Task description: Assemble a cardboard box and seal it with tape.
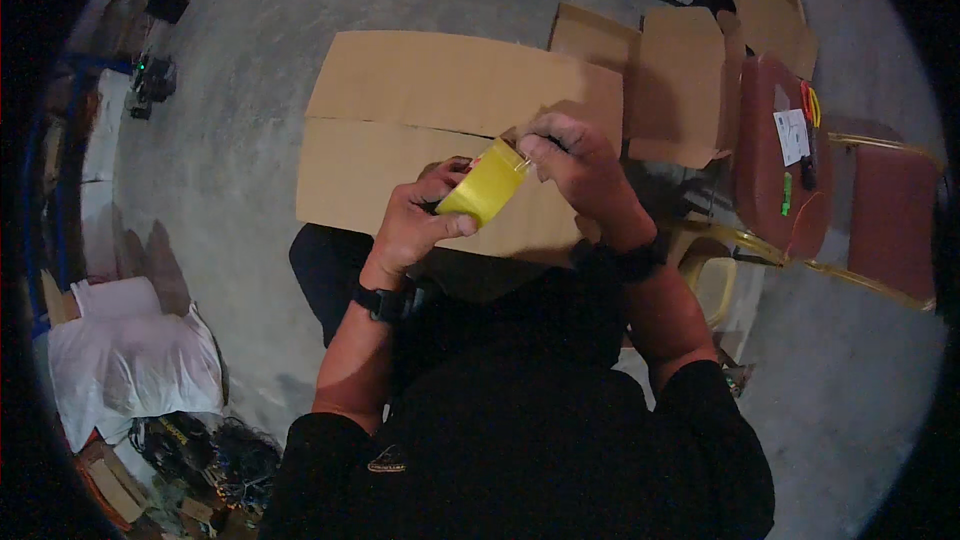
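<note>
My left hand [415, 220] is closed round a wide roll of yellow tape [478, 192], thumb on the near side and fingers at its far left. With bent fingers, my right hand [570, 155] pinches the tape's loose end [523, 162] at the roll's upper right edge. Both hands are above a closed, flat cardboard box [400, 80] in front of my legs. A seam runs across the box top. Part of the roll is hidden behind my left fingers.
Opened cardboard [680, 90] stands right of the box. Beyond it is a reddish-brown chair [765, 165] with a paper label [791, 137] and a green-handled tool [787, 194] on it. A white plastic-covered bundle [135, 355] and dark cables [235, 460] lie at left.
</note>
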